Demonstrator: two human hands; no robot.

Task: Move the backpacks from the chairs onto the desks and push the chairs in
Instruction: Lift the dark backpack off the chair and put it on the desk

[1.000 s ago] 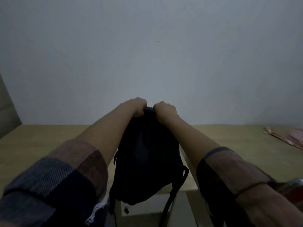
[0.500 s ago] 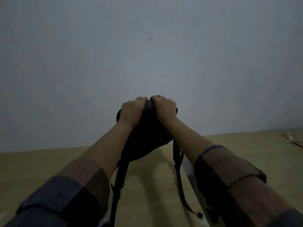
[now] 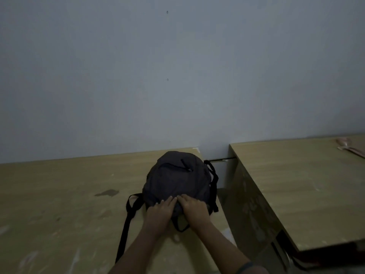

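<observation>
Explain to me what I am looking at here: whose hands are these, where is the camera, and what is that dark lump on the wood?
There is no machine here. A person wears one camera on the head, looking forward and down, so you see their own arms from above. The dark lump is a backpack, lying on the left desk near its right edge, one strap trailing toward the camera. The left hand and the right hand rest side by side on the near end of the bag, fingers fairly straight, seemingly pressing rather than gripping. A second desk stands to the right across a gap, with a pinkish thing, too blurred to name, at its far corner. Behind is a plain wall.
</observation>
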